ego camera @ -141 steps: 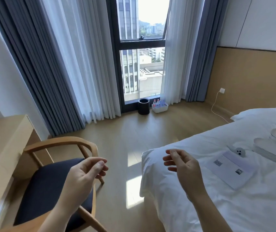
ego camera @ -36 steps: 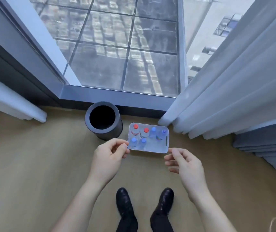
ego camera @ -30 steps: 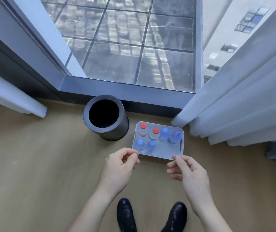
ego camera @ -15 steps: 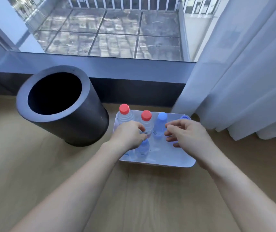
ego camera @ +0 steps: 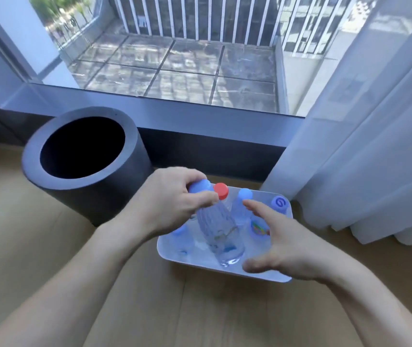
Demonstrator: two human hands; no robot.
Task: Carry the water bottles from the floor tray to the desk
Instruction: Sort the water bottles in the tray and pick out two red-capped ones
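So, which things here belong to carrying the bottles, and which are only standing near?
Part of the job:
- left hand, gripping a blue-capped bottle by its neck
- right hand, open beside it
- other bottles in the white tray

Just nearby:
- dark round bin
- white curtain
- window

Bright daylight poured in through the window and glowed through the sheer curtain. Indoor surfaces took a cool bluish cast. Wide-angle distortion bowed the frame edges. The left hand and bottles looked softly motion-blurred.
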